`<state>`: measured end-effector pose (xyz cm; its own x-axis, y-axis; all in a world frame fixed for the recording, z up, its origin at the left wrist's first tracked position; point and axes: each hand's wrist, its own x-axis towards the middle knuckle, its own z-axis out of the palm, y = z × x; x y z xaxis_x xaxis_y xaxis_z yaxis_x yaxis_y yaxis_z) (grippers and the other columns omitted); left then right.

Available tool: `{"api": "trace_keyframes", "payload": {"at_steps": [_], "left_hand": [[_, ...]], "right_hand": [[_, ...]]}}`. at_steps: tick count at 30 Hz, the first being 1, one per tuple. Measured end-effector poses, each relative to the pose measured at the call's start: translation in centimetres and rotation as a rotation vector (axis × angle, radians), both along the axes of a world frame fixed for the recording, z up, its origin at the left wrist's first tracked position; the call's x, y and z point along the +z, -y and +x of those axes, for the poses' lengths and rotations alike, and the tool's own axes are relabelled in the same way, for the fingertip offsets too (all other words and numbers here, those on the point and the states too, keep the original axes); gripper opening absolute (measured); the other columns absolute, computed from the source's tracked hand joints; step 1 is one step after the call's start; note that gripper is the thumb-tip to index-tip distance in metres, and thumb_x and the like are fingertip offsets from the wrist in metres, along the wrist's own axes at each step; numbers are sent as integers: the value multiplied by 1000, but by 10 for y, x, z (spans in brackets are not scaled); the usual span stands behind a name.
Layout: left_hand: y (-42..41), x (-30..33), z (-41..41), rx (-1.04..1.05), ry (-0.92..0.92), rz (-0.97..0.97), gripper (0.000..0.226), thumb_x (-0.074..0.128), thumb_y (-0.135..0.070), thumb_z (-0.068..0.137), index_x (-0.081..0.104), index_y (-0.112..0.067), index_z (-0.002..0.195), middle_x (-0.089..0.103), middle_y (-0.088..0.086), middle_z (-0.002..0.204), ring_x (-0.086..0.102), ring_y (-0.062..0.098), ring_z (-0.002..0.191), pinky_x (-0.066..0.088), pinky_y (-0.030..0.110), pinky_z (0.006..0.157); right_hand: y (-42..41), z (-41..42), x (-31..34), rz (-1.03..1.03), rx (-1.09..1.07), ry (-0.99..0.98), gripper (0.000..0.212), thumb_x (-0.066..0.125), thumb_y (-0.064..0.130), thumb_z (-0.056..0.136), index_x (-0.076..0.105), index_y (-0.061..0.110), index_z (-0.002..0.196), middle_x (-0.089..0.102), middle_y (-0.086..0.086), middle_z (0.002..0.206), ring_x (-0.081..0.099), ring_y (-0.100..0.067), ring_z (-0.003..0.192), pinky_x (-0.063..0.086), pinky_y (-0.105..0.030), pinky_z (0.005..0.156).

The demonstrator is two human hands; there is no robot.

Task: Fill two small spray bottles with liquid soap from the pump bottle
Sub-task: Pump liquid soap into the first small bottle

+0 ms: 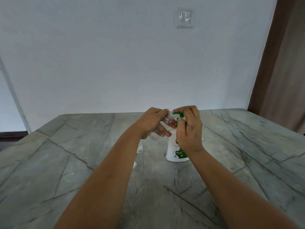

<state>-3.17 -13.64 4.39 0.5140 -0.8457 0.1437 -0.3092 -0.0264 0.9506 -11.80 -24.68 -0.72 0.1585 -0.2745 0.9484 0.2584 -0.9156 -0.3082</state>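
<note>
A white pump bottle (173,152) with a green pump head (179,115) stands on the table a little right of centre. My right hand (189,128) is curled over the pump head and hides most of it. My left hand (153,123) grips a small clear spray bottle (167,120), tilted, with its open threaded neck right at the green nozzle tip. The bottle's lower end (153,137) shows below my fingers. Two small pale objects (140,149) (135,164) peek out from behind my left forearm; I cannot tell what they are.
The grey marble-patterned table (82,154) stretches wide to both sides and toward me. A white wall with a light switch (185,17) stands behind it. A brown curtain (283,63) hangs at the far right.
</note>
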Motion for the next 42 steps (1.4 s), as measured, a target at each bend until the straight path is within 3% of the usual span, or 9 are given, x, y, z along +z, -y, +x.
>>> {"api": "trace_keyframes", "payload": {"at_steps": [4,11,18,22,28,35,42], "left_hand": [[0,0,3,46,34,2,42,40,-25,106,68,-4,82,76,17,87,69,35,60,52,30,55],[-1,-1,5,38,48,26,41,43,-23,104,68,-3,79,75,16,85,70,35,59,51,30,55],[0,2,2,60,91,60,39,43,-23,104,68,-1,84,76,12,84,70,31,56,53,28,53],[0,2,3,71,99,73,40,42,-24,104,69,3,92,75,19,94,70,32,58,53,28,54],[1,0,4,64,87,63,41,42,-23,104,70,0,85,75,14,86,70,33,60,53,31,58],[1,1,5,59,78,73,43,39,-22,105,68,10,100,76,18,92,70,33,60,56,34,63],[-1,2,4,71,67,54,42,41,-22,104,67,10,99,76,19,86,70,33,58,57,32,59]], "right_hand": [[-2,0,1,-21,-22,-11,32,37,6,79,64,2,95,48,1,98,55,-24,84,49,-35,65],[-1,3,1,-17,-52,-1,23,39,7,77,61,2,78,46,2,85,51,-30,77,47,-46,61],[-1,-2,0,4,-18,-9,30,37,5,78,63,1,94,49,0,97,55,-27,85,50,-41,67],[-2,-1,1,10,-41,-21,27,41,-1,76,63,0,91,48,1,96,55,-27,85,50,-39,67],[-2,2,0,-1,-51,2,24,38,6,75,61,1,82,45,3,90,53,-29,81,47,-43,63],[-3,-1,0,60,14,15,33,36,11,77,65,2,90,51,-2,95,55,-23,83,47,-24,66],[-3,3,-4,21,-37,-5,30,39,3,75,65,0,91,46,1,97,55,-30,85,50,-42,67]]}}
